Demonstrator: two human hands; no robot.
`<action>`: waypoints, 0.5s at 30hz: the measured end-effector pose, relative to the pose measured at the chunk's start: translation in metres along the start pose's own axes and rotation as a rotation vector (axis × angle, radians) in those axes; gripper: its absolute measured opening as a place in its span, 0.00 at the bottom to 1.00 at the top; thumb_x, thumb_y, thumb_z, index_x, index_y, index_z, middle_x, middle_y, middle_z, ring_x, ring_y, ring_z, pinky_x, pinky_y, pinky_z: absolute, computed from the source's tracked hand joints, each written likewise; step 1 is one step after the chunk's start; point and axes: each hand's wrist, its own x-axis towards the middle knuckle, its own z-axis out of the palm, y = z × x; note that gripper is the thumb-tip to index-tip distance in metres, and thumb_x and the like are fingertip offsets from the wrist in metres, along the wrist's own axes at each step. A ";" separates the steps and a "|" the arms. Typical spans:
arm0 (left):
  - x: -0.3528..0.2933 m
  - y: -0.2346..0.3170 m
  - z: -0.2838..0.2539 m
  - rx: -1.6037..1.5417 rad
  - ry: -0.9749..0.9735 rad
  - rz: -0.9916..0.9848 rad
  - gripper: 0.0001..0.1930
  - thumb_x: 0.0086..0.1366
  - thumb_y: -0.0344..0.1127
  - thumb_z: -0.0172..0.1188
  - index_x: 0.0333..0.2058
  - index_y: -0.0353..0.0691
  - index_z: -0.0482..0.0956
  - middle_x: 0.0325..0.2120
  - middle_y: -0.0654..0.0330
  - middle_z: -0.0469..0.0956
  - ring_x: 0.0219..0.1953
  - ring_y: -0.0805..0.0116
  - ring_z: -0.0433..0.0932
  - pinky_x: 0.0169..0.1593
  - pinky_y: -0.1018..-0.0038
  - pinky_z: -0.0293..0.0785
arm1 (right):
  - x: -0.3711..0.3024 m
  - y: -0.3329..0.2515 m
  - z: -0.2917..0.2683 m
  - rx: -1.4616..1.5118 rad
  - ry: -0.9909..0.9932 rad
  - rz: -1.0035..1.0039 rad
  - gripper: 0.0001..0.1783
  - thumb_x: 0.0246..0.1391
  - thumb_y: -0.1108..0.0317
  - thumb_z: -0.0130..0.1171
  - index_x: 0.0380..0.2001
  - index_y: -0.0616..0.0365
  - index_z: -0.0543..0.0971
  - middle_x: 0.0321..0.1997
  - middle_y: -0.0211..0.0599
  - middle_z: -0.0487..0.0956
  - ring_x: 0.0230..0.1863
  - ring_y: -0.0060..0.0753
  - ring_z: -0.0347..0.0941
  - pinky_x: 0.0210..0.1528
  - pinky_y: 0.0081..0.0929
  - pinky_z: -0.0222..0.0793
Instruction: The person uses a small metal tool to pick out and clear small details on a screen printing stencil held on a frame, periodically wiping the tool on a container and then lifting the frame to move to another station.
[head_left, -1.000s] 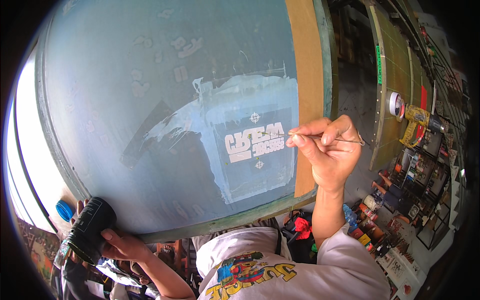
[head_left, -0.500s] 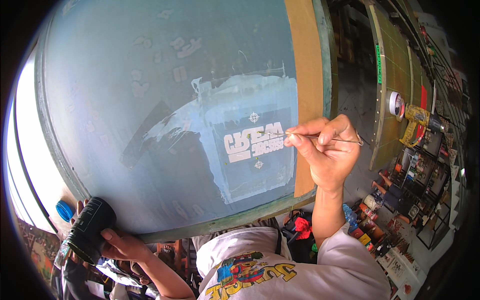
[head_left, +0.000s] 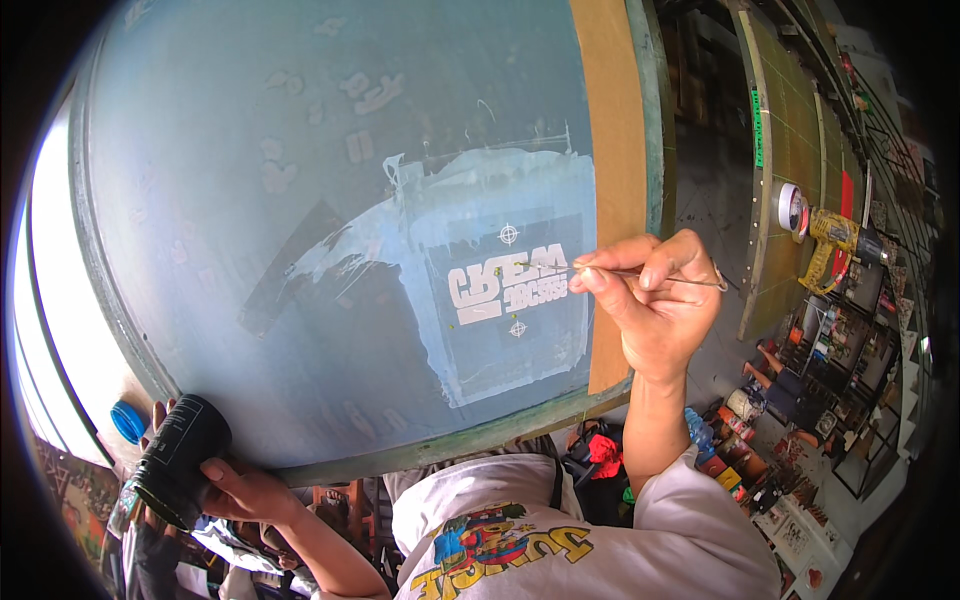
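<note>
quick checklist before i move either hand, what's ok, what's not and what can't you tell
1. Right hand has the thin metal tool pinched between thumb and fingers: ok.
2. Tool's tip end is over the pale lettering: ok.
3. Tip touching the blue-grey screen: cannot tell, too fine to see.
4. Left hand has a grip on the black container: ok.
5. Black container upright: not ok, it looks tilted.
6. Both crosshair marks uncovered, above and below the lettering: ok.
</note>
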 end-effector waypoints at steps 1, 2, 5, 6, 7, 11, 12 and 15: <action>-0.001 0.002 0.001 0.002 0.005 -0.006 0.30 0.67 0.46 0.56 0.61 0.36 0.60 0.58 0.43 0.67 0.57 0.52 0.71 0.58 0.58 0.73 | 0.000 0.000 0.000 0.001 -0.002 0.001 0.21 0.47 0.89 0.62 0.27 0.56 0.62 0.31 0.55 0.80 0.31 0.37 0.81 0.35 0.32 0.82; -0.001 0.004 0.000 0.004 0.010 -0.013 0.30 0.67 0.46 0.56 0.61 0.36 0.60 0.58 0.43 0.67 0.57 0.52 0.71 0.57 0.58 0.73 | 0.000 0.000 0.000 0.003 -0.005 0.003 0.21 0.47 0.89 0.62 0.27 0.56 0.62 0.31 0.55 0.80 0.31 0.37 0.81 0.35 0.32 0.82; 0.000 0.000 0.000 -0.015 -0.003 -0.005 0.30 0.67 0.46 0.56 0.61 0.37 0.60 0.58 0.44 0.67 0.57 0.52 0.71 0.57 0.59 0.73 | 0.000 -0.001 0.001 -0.012 -0.005 -0.001 0.21 0.47 0.89 0.62 0.27 0.55 0.62 0.31 0.54 0.80 0.32 0.37 0.81 0.35 0.32 0.82; 0.000 -0.001 0.000 -0.020 -0.004 -0.004 0.30 0.67 0.46 0.56 0.61 0.37 0.60 0.58 0.44 0.67 0.57 0.52 0.71 0.57 0.59 0.73 | 0.000 0.000 0.000 -0.011 -0.005 -0.002 0.21 0.47 0.89 0.62 0.27 0.55 0.62 0.31 0.54 0.80 0.32 0.37 0.81 0.35 0.32 0.82; 0.000 -0.003 -0.001 -0.026 -0.006 -0.003 0.30 0.67 0.46 0.56 0.61 0.37 0.60 0.58 0.44 0.67 0.57 0.52 0.71 0.57 0.59 0.73 | 0.000 0.000 -0.001 -0.010 -0.006 -0.003 0.21 0.47 0.89 0.62 0.27 0.55 0.62 0.31 0.54 0.80 0.32 0.37 0.81 0.35 0.32 0.82; -0.001 -0.003 -0.003 -0.038 -0.002 -0.004 0.30 0.67 0.46 0.56 0.61 0.37 0.60 0.58 0.44 0.67 0.57 0.52 0.71 0.57 0.59 0.73 | 0.000 0.000 -0.002 0.068 -0.019 0.000 0.18 0.48 0.91 0.60 0.28 0.59 0.64 0.31 0.54 0.81 0.36 0.36 0.82 0.40 0.31 0.81; 0.000 -0.002 -0.001 -0.025 0.008 -0.006 0.30 0.67 0.47 0.56 0.61 0.34 0.61 0.58 0.43 0.67 0.58 0.50 0.70 0.59 0.56 0.70 | 0.000 0.000 -0.002 0.068 -0.020 -0.001 0.18 0.47 0.91 0.60 0.28 0.59 0.64 0.31 0.54 0.81 0.36 0.36 0.82 0.40 0.31 0.81; 0.000 0.001 0.002 -0.005 0.020 -0.010 0.31 0.67 0.48 0.55 0.60 0.32 0.61 0.58 0.43 0.66 0.59 0.48 0.69 0.61 0.54 0.67 | 0.000 -0.001 -0.002 0.061 -0.025 -0.006 0.18 0.47 0.91 0.60 0.28 0.59 0.64 0.31 0.54 0.81 0.36 0.36 0.82 0.40 0.31 0.81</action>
